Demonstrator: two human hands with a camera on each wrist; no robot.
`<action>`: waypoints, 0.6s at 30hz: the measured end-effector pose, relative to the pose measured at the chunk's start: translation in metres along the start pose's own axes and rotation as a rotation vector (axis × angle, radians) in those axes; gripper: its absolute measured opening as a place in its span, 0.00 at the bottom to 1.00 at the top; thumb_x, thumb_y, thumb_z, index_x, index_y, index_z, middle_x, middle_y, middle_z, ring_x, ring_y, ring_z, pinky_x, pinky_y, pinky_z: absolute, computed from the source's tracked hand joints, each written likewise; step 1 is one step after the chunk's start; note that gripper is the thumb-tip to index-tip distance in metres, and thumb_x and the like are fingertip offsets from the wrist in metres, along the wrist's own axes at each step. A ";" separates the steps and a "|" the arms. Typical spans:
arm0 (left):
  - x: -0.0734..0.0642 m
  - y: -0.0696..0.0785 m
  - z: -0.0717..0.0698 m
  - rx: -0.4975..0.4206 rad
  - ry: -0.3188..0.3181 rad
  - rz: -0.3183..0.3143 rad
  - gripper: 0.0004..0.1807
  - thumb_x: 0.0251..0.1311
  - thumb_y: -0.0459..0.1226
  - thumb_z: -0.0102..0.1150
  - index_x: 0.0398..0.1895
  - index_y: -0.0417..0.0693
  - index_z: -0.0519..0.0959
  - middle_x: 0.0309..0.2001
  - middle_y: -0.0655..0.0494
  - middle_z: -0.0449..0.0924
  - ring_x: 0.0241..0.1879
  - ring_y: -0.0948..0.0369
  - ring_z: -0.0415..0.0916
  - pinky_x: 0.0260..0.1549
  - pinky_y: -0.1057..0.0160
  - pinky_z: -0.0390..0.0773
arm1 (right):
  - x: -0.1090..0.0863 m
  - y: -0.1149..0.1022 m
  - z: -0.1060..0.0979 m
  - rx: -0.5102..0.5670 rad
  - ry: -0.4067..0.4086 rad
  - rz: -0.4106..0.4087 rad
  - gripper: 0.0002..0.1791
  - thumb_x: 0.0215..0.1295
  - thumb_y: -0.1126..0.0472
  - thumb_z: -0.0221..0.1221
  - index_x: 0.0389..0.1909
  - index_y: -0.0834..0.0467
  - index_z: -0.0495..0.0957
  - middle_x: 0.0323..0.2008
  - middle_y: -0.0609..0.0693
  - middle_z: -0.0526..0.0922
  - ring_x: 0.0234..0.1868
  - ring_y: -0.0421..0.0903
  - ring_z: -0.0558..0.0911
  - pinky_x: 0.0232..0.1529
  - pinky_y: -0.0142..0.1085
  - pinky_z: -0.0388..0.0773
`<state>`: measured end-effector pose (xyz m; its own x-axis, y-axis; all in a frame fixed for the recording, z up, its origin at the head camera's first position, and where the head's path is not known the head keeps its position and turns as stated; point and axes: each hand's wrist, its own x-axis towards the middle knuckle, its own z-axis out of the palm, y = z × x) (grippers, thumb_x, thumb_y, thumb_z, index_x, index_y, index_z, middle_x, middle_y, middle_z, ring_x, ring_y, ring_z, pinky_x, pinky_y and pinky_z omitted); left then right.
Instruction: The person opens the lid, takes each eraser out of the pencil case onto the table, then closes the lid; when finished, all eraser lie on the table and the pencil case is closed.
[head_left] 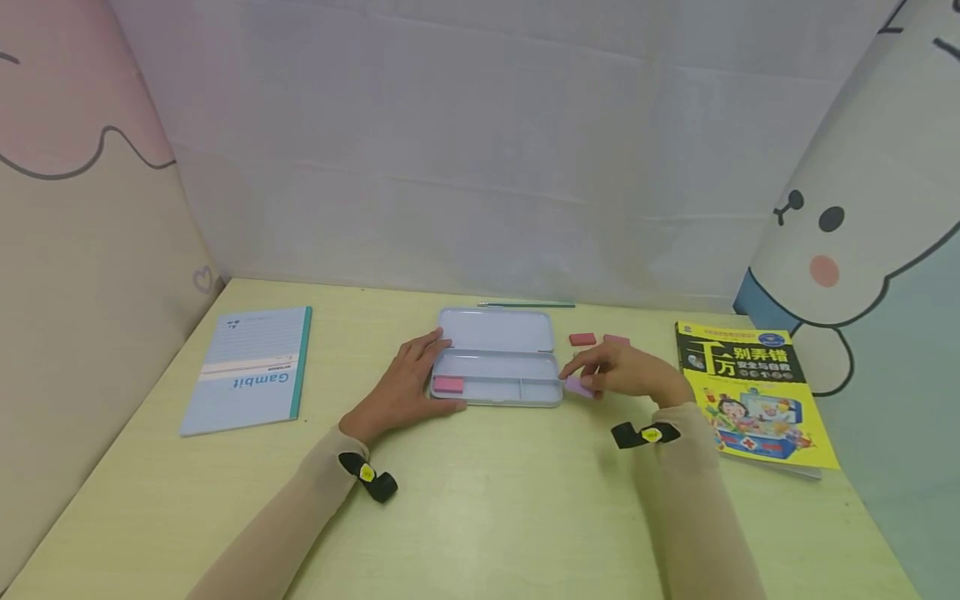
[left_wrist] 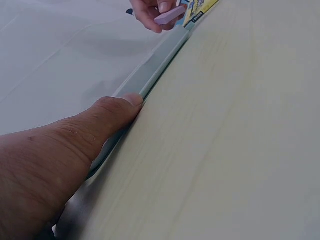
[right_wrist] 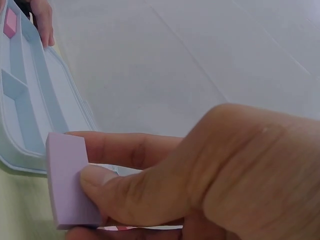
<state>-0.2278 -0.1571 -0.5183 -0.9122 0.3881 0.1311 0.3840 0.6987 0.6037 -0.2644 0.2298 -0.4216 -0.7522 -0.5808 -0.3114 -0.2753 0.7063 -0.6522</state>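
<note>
An open pale-blue pencil case (head_left: 497, 333) lies flat on the yellow-green table, lid hinged back. A pink eraser (head_left: 448, 384) sits in its left compartment. My left hand (head_left: 408, 379) rests on the case's left end, thumb (left_wrist: 117, 112) pressed along its front rim (left_wrist: 150, 75), fingers straight. Just right of the case, my right hand (head_left: 622, 372) pinches a lilac eraser (right_wrist: 67, 180) between thumb and fingers; that eraser (head_left: 578, 384) hovers beside the case's right end and shows as a small lilac eraser (left_wrist: 169, 15) in the left wrist view. Two red erasers (head_left: 582, 339) lie behind the right hand.
A blue notebook (head_left: 251, 367) lies at the left. A yellow picture book (head_left: 750, 392) lies at the right, near the table edge. A thin green pencil (head_left: 525, 305) lies along the back wall behind the case. Paper walls close in the left, back and right sides.
</note>
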 end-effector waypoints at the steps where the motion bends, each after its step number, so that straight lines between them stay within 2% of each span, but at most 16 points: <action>1: 0.000 0.000 0.000 0.002 0.003 0.003 0.58 0.55 0.62 0.77 0.84 0.48 0.62 0.87 0.49 0.53 0.84 0.43 0.53 0.81 0.37 0.62 | -0.001 0.003 -0.001 0.004 -0.006 -0.002 0.23 0.67 0.74 0.54 0.57 0.55 0.88 0.38 0.52 0.86 0.38 0.46 0.80 0.45 0.37 0.78; 5: 0.001 -0.002 0.001 0.010 0.003 0.003 0.59 0.54 0.62 0.77 0.84 0.48 0.61 0.87 0.49 0.52 0.84 0.44 0.53 0.82 0.38 0.61 | -0.004 0.013 -0.005 0.013 -0.027 0.023 0.20 0.70 0.71 0.57 0.57 0.56 0.88 0.40 0.53 0.87 0.41 0.47 0.80 0.48 0.38 0.77; 10: 0.001 -0.003 0.002 0.013 0.006 0.005 0.59 0.55 0.63 0.77 0.84 0.48 0.61 0.87 0.49 0.52 0.84 0.44 0.53 0.82 0.38 0.61 | -0.010 0.016 -0.010 0.021 -0.059 0.100 0.17 0.72 0.65 0.61 0.57 0.53 0.89 0.48 0.53 0.87 0.48 0.48 0.78 0.51 0.39 0.74; 18: 0.001 -0.003 0.002 0.022 0.017 0.016 0.59 0.54 0.63 0.77 0.83 0.48 0.62 0.87 0.48 0.54 0.84 0.43 0.54 0.81 0.37 0.63 | -0.009 0.022 -0.009 0.012 -0.107 0.060 0.18 0.69 0.69 0.60 0.56 0.57 0.89 0.43 0.52 0.84 0.42 0.46 0.75 0.43 0.34 0.74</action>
<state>-0.2299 -0.1580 -0.5215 -0.9080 0.3895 0.1541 0.4018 0.7057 0.5836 -0.2692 0.2542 -0.4270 -0.6986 -0.5779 -0.4219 -0.2242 0.7367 -0.6379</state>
